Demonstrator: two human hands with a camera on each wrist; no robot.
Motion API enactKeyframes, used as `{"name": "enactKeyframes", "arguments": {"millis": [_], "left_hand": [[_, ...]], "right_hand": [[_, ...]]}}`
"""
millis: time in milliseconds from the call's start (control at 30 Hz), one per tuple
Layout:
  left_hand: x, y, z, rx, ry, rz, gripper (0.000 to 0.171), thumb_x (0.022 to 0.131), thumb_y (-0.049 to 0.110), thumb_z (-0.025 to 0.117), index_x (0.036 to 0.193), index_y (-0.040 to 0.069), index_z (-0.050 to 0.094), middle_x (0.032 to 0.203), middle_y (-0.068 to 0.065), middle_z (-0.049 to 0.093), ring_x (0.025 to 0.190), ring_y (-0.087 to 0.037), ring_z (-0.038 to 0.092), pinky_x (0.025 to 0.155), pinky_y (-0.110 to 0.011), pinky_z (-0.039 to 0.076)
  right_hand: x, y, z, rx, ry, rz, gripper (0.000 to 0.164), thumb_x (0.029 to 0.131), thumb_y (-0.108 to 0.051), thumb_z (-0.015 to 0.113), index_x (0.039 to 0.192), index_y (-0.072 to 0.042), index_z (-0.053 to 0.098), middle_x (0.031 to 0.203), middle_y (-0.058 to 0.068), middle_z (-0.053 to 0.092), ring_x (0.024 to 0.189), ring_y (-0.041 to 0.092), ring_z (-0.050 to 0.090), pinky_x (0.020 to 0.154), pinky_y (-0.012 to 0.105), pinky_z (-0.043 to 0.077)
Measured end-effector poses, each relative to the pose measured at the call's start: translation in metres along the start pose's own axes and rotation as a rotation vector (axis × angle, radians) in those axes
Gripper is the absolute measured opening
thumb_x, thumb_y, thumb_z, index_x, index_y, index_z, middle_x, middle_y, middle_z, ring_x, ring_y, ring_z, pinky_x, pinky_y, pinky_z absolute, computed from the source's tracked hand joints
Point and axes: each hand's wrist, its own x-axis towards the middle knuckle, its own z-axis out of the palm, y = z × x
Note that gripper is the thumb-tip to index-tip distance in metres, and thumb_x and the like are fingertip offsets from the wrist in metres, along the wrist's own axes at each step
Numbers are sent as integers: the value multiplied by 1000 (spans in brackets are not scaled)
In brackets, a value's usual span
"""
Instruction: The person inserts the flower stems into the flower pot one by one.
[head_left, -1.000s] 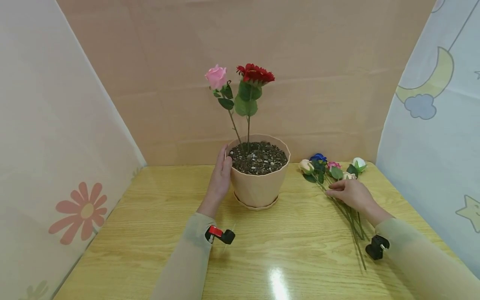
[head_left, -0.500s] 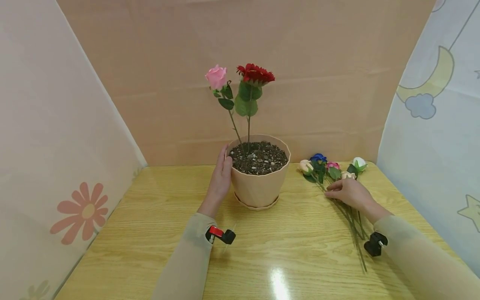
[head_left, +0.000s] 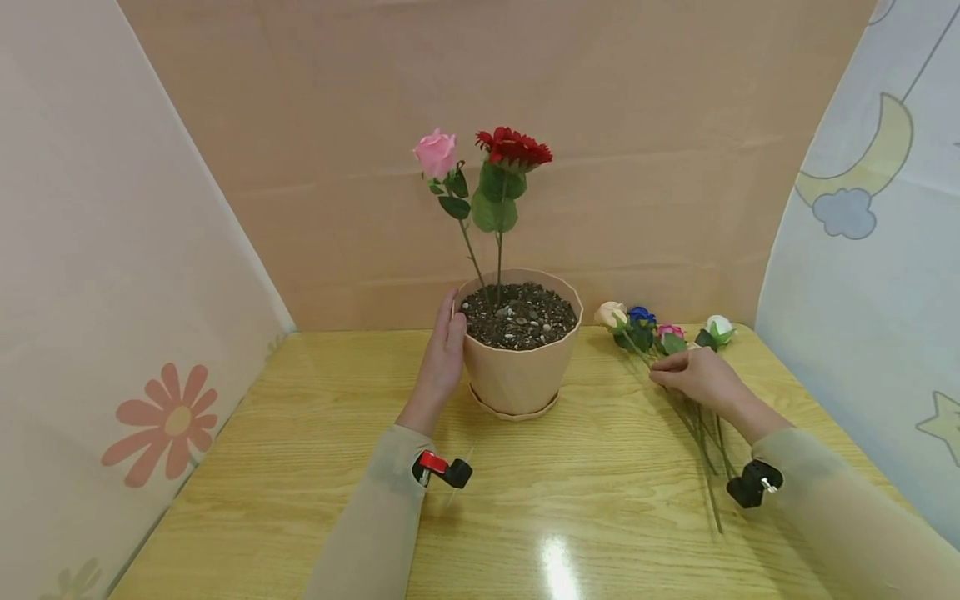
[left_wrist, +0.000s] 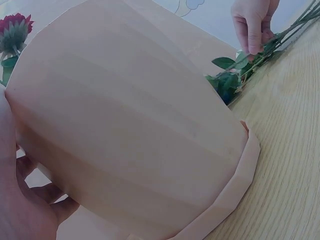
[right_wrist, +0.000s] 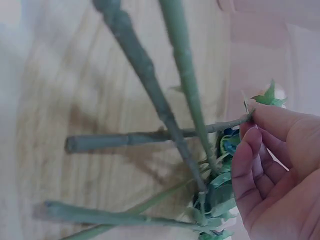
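Observation:
A peach flower pot [head_left: 517, 379] full of dark soil stands on its saucer in the head view. Upright in the soil are a pink rose [head_left: 435, 156] and a red daisy-like flower [head_left: 513, 150]. My left hand [head_left: 438, 358] rests along the pot's left side, fingers extended against the wall; part of them is hidden in the left wrist view. To the right, my right hand [head_left: 705, 382] pinches the stem [right_wrist: 220, 126] of a cream rose [head_left: 611, 315] between thumb and index finger. Its bloom leans toward the pot, slightly above the other loose flowers.
Beside and beneath my right hand lie a blue rose [head_left: 642, 317], a deep pink rose [head_left: 670, 333] and a white rose [head_left: 719, 328], their stems crossing toward me. A peach cloth [head_left: 337, 167] hangs behind the wooden table [head_left: 585, 483]; printed cloths flank it.
My right hand has risen slightly with the cream rose, whose bloom has shifted up and a little left. The left hand and the pot have stayed in place.

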Motion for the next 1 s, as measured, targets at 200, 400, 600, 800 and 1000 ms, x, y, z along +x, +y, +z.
{"name": "enactKeyframes", "arguments": {"millis": [200,400,600,800,1000], "left_hand": [[0,0,0,-4,5,-3,62,120,49,32,179,33,19,181,-5,26,165,-33,27,132,-58,22],[-1,1,0,3,9,-5,62,120,48,33,179,33,19,181,-3,26,165,-32,26,132,-58,22],[0,0,-2,-1,3,6,63,120,48,32,179,32,18,182,-4,24,166,-33,24,132,-59,22],[-1,1,-3,8,1,14,63,121,47,32,179,29,17,182,-5,24,165,-34,25,132,-59,22],[0,2,-1,-11,-11,21,63,121,44,33,179,25,17,183,-5,22,166,-34,23,132,-59,22]], "right_hand": [[-1,-15,-8,80,29,46,50,110,-33,72,139,7,72,98,15,80,81,26,69,69,39,54],[2,-26,-12,143,93,20,49,111,-33,71,139,7,72,117,21,78,90,23,70,73,36,58],[4,-48,-24,198,143,34,57,110,-44,70,144,2,71,120,13,79,94,17,72,77,30,57],[7,-76,-41,261,208,4,58,108,-50,72,142,-3,72,97,-9,79,87,10,73,73,29,58],[8,-100,-55,404,259,-38,52,109,-38,73,143,2,69,90,-19,76,82,3,71,73,21,60]]}}
